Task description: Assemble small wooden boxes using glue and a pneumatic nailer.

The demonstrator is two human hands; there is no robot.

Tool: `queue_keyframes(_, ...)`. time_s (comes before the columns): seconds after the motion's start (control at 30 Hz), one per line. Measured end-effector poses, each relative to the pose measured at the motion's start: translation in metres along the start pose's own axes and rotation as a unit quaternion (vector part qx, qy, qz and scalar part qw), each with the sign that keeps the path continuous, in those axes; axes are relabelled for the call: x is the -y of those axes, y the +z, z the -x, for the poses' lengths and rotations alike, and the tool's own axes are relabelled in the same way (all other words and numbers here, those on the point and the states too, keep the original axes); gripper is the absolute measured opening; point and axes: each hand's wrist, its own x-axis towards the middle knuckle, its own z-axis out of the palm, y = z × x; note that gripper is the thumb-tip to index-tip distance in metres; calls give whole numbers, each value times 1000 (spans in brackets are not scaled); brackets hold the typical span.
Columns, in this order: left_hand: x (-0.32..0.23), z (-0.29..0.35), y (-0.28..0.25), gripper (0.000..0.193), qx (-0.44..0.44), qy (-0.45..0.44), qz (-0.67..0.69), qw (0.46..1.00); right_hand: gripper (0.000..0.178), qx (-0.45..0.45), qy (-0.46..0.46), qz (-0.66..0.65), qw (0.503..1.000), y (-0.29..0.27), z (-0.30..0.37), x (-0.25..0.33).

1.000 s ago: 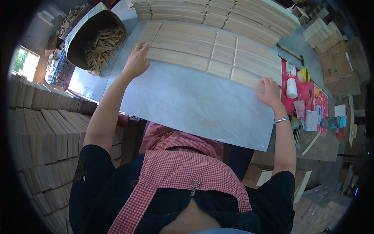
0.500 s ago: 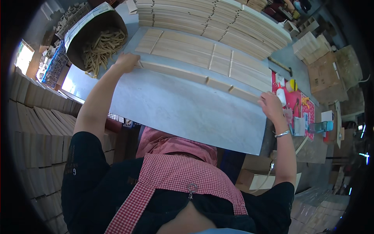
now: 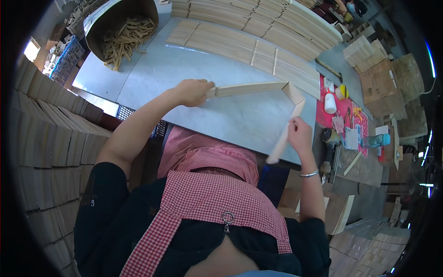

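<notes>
A pale wooden strip (image 3: 251, 88) stands on edge over the table, bent at two grooved joints near its right part. My left hand (image 3: 194, 92) is closed round its left end. My right hand (image 3: 300, 134) grips the strip's other arm, which angles down toward the table's near edge; that arm's free end is smeared by motion. Behind the strip lies a flat row of grooved wooden strips (image 3: 221, 44), side by side on the table. A tall stack of grooved boards (image 3: 226, 16) stands beyond them.
A bag (image 3: 94, 39) holding many thin wooden offcuts (image 3: 127, 41) lies at the far left of the table (image 3: 161, 64). On the right, a red mat (image 3: 325, 117) carries a white bottle (image 3: 330, 104) and a yellow-topped tub (image 3: 342, 92). A hammer (image 3: 330, 70) lies behind.
The strip, straight along the front of the row before, has come nearer to me and is now bent at its joints. My left hand moved right and nearer; my right hand moved nearer and slightly left.
</notes>
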Motion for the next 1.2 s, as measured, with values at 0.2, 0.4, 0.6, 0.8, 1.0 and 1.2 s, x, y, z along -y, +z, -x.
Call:
queue_keyframes(0.2,-3,3,-3,49,43,28,-11,999,15,78,-111,-33,990,13,24,93)
queue_keyframes(0.4,7,-5,4,40,-42,-75,156,984,19,-62,-363,67,927,33,23,125)
queue_keyframes(0.6,14,2,32,35,-109,-112,337,929,23,-28,-280,-49,958,71,23,134)
queue_keyframes(0.8,13,1,50,42,-162,-107,386,902,23,-31,-261,-41,964,78,20,131)
queue_keyframes(1.0,13,0,58,47,-190,-106,377,900,22,-41,-257,-25,965,79,19,135)
queue_keyframes(1.2,36,39,59,80,-51,44,503,862,21,-17,-228,-20,973,75,21,138)
